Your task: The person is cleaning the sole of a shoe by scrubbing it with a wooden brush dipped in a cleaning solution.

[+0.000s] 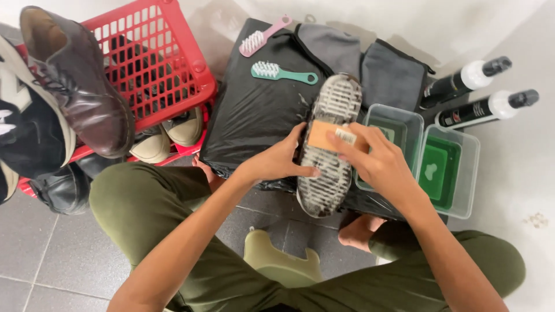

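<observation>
Grey tile floor (40, 254), black sheet (254, 115) on it. My left hand (277, 162) clamped on soapy shoe (332, 144), right hand (378, 164) gripping wooden brush (326, 136) on the sole.

My left hand (281, 160) curls with fingers wrapped in a grip; my right hand (374, 162) presses down, fingers clenched, both forearms angled inward.

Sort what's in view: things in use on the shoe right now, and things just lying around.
In use:
left hand steadying the shoe, sole up
right hand pressing the wooden brush on the sole

Lying about:
pink brush
teal brush
two spray bottles
two tubs of green liquid
red basket
brown leather shoe
</observation>
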